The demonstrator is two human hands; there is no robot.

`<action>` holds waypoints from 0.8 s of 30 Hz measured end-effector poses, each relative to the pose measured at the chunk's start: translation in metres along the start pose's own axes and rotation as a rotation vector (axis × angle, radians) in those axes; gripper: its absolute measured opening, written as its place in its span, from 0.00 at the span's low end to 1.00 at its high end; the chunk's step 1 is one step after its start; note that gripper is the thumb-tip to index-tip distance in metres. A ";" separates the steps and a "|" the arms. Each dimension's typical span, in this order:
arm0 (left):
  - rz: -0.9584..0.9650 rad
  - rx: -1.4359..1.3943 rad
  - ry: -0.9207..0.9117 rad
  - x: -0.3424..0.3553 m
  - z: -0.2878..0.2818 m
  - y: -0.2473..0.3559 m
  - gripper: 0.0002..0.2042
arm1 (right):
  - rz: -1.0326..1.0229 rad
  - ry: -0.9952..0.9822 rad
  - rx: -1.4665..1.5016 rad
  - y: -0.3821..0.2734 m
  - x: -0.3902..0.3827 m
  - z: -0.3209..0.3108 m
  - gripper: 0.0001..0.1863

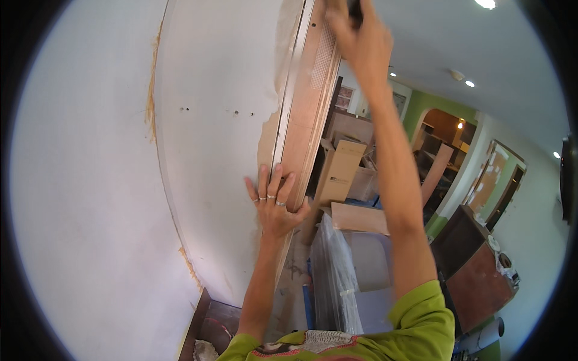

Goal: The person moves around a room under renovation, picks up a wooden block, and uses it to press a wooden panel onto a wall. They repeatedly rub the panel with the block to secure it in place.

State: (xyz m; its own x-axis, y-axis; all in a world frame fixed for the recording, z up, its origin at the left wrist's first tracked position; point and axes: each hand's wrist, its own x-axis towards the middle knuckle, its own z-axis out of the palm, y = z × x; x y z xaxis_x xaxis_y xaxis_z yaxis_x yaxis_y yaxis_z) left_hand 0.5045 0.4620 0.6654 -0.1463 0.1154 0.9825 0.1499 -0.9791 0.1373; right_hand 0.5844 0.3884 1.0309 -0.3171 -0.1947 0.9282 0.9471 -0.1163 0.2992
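Observation:
My left hand (pixel 276 198), with rings on its fingers, lies spread against the edge where the white wall (pixel 211 144) meets a strip of bare wood (pixel 305 114). A thin pale metal-like edging (pixel 291 90) runs up this corner, with torn tan paper (pixel 269 135) beside it. A band of white mesh (pixel 324 57) shows on the upper wood. High up at the same wooden edge, my right hand (pixel 364 45) is raised and slightly blurred, its fingers curled around a dark thing (pixel 356 11) too hidden to make out.
Cardboard boxes (pixel 343 168) and a plastic-wrapped piece (pixel 340 271) stand on the floor right of the wall end. A dark brown cabinet (pixel 481 283) lies farther right, near a framed mirror (pixel 497 177). Dried yellowish foam (pixel 152 90) lines a wall seam at left.

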 end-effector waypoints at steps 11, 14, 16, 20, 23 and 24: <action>-0.009 0.034 -0.007 -0.002 0.004 0.002 0.38 | 0.050 -0.084 0.060 -0.038 -0.103 -0.040 0.41; 0.000 0.023 0.002 -0.002 0.005 0.001 0.38 | 0.188 -0.257 0.036 -0.011 -0.016 -0.028 0.40; 0.001 0.041 -0.010 -0.003 0.005 0.000 0.38 | 0.274 -0.208 0.077 0.004 0.025 -0.020 0.39; 0.001 0.031 -0.014 -0.004 0.005 0.000 0.38 | 0.150 -0.082 0.058 0.001 -0.034 -0.024 0.41; -0.001 0.031 -0.007 -0.003 0.006 0.001 0.38 | 0.097 -0.066 0.093 -0.020 -0.098 -0.032 0.41; 0.002 0.025 -0.008 -0.003 0.006 0.002 0.38 | 0.143 -0.176 0.144 -0.029 -0.120 -0.038 0.43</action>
State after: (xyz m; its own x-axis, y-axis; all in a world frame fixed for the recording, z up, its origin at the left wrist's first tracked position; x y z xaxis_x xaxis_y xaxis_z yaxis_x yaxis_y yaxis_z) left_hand 0.5114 0.4612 0.6637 -0.1382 0.1146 0.9838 0.1749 -0.9749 0.1381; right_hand 0.5930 0.3778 0.9021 -0.1775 -0.0253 0.9838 0.9830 0.0423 0.1784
